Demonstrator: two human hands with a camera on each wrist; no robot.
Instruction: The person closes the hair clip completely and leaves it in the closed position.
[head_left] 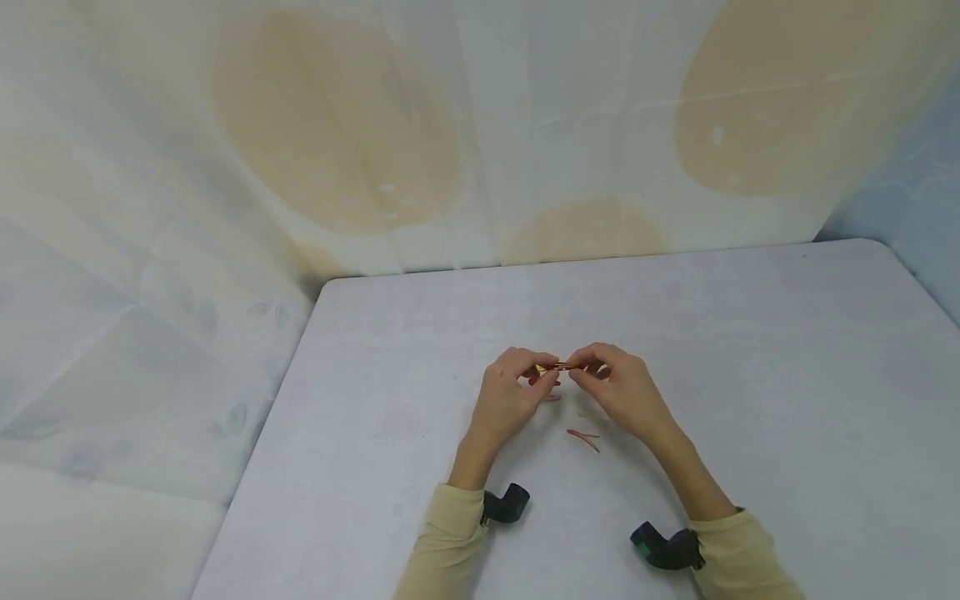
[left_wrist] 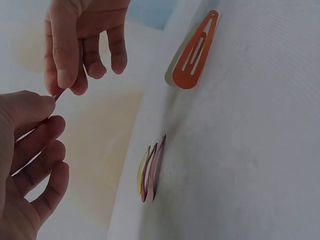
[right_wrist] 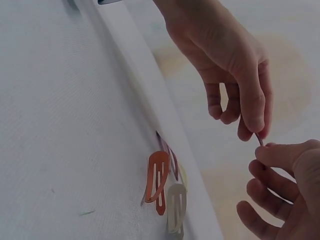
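Left hand (head_left: 512, 392): pinched hair clip (head_left: 558, 366) at its 9 o'clock end.
Right hand (head_left: 618, 387): pinched 3 o'clock end.
Table (head_left: 750, 375): spare clips (head_left: 583, 438) at 6 o'clock.

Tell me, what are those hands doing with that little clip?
A person holds one small hair clip above a white table, pinching one end with the left hand and the other end with the right hand. More clips lie on the table just below the hands, among them an orange clip.
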